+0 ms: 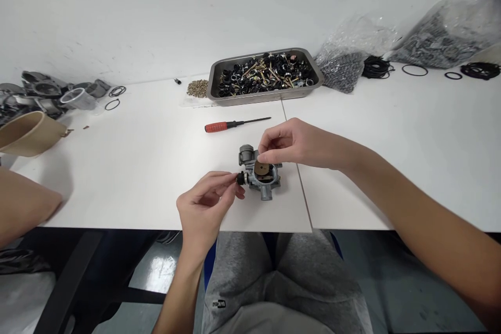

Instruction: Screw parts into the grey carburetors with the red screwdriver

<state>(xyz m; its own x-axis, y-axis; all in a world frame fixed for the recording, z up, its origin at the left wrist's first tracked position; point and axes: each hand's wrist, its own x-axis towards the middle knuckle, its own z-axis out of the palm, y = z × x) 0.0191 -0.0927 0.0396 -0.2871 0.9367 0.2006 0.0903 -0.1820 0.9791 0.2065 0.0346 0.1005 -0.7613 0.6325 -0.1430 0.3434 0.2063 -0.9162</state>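
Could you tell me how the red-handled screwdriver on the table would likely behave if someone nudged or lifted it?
The screwdriver lies flat on the smooth white table, and its handle looks round, so a sideways nudge would probably roll it. Its thin dark shaft looks like metal, so it should stay stiff. It is slim, so it is likely light and easy to lift with one hand.

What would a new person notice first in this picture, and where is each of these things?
The eye goes first to the two hands at the table's near edge: the right hand steadies a small grey metal carburetor body, while the left hand pinches a black part at its side. Behind them lie a red-handled screwdriver and a metal tray full of small parts.
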